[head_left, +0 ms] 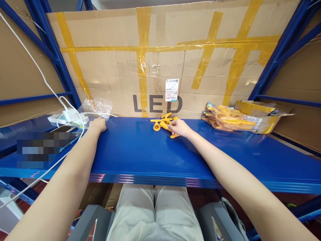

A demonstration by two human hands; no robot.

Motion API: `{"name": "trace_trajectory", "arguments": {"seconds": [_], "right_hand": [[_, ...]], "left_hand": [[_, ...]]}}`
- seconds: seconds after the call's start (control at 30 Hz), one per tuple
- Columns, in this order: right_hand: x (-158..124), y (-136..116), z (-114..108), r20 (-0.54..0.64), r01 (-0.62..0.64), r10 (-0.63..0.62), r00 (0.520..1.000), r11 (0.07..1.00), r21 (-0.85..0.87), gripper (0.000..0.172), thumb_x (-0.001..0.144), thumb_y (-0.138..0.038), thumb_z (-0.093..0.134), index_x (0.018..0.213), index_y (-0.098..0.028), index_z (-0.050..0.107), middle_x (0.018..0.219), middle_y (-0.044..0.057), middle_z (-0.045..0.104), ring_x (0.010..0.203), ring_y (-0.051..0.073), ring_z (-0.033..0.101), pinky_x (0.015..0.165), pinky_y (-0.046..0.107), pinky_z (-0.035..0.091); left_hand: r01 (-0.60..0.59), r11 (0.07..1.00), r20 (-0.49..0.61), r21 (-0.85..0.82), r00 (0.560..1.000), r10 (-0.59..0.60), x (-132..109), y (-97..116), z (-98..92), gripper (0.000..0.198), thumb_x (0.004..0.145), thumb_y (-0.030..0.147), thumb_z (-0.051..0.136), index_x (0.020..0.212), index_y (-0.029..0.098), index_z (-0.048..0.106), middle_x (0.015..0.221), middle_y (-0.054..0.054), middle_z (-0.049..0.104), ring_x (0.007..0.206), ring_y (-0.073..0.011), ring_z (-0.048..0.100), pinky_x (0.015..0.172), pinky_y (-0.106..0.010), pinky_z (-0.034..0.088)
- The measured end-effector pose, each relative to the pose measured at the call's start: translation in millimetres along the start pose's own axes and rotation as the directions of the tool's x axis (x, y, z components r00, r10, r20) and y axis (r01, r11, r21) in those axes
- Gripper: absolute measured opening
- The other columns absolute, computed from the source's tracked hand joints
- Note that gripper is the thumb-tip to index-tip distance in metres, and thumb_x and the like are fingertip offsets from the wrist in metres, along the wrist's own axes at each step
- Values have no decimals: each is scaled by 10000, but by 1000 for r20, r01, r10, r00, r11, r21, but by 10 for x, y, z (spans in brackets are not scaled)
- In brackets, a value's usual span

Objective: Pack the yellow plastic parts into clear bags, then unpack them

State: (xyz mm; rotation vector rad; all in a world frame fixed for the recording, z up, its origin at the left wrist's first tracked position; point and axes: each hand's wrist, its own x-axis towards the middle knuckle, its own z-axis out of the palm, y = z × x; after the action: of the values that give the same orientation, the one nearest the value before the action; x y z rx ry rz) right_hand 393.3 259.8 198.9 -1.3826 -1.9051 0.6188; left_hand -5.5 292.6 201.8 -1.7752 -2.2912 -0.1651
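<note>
My right hand (pixel 181 128) is closed in a pinch on one of several yellow-orange plastic pieces (pixel 156 126) grouped at the back middle of the blue shelf. The pieces have round, cup-like ends and short arms; their exact kind is unclear. My left hand (pixel 98 124) rests on the shelf at the back left, seen from behind, with its fingers mostly hidden. Right behind it lies a crumpled clear plastic bag (pixel 97 106). A white charger (pixel 71 115) with a cable stands just to its left.
At the back right, a clear bag of similar yellow-orange pieces (pixel 228 118) lies beside an opened yellow-taped carton (pixel 267 117). A big taped cardboard box (pixel 112 73) marked LED walls off the back. A phone (pixel 61 129) and a white cable (pixel 54 164) occupy the left side.
</note>
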Motion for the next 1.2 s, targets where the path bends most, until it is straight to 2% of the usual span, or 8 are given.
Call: {"name": "trace_trajectory", "arguments": {"seconds": [0.23,0.4,0.53,0.67,0.77,0.87,1.0,1.2], "right_hand": [[-34,-61,7,45,31,-18,999,954,-298,135,797,-283,618,744,-189,700,723,22,711,681,165,633,626,260,485],[6,-7,1,57,78,-69,996,980,-183,199,809,-272,592,663,-167,674,679,24,682,634,158,598,600,271,471],[93,91,-141,-172,-2,36,984,981,192,223,826,-227,558,632,-148,636,622,7,647,563,105,564,539,211,430],[127,197,-422,-382,-22,385,840,727,686,209,880,-187,457,711,-155,575,642,-14,628,468,59,529,460,173,390],[110,312,-621,-318,19,632,707,432,902,276,944,-253,346,722,-179,491,591,-39,574,411,62,490,415,182,388],[86,437,-741,-280,141,739,613,247,959,340,974,-381,277,771,-191,472,594,-51,552,401,56,466,406,173,394],[71,557,-801,-331,239,768,548,235,942,410,971,-489,240,813,-195,477,604,-55,550,386,50,455,390,165,390],[108,685,-810,-425,173,787,448,389,905,454,985,-445,169,800,-189,496,556,-35,546,336,73,428,352,198,407]], "left_hand": [[129,990,145,50,980,-135,-30,214,-172,423,827,294,555,1174,52,559,1367,-228,484,1279,-363,400,1011,-539,318],[-83,996,145,-34,986,87,-48,718,-296,407,809,347,600,1121,90,649,1320,-189,554,1247,-384,449,1032,-526,304],[-307,918,197,-251,912,359,-142,1246,-419,408,771,371,601,1139,208,663,1340,-107,565,1244,-313,500,1039,-406,346],[-438,797,239,-416,793,561,-392,1671,-564,454,759,412,597,1159,203,645,1335,-118,566,1222,-308,526,1016,-372,370],[-523,737,111,-428,778,618,-611,1887,-637,556,758,415,611,1271,208,564,1402,-134,496,1268,-324,476,1031,-404,355],[-686,613,-11,-392,670,743,-798,2033,-655,616,784,456,580,1358,258,476,1488,-88,392,1363,-311,345,1089,-460,274],[-793,502,60,-346,515,855,-975,2152,-589,702,775,621,535,1400,320,421,1548,-36,277,1431,-324,176,1119,-563,131],[-793,535,112,-292,527,843,-1078,2248,-435,675,881,656,279,1472,330,278,1560,-23,228,1440,-314,148,1092,-641,-6]]}}
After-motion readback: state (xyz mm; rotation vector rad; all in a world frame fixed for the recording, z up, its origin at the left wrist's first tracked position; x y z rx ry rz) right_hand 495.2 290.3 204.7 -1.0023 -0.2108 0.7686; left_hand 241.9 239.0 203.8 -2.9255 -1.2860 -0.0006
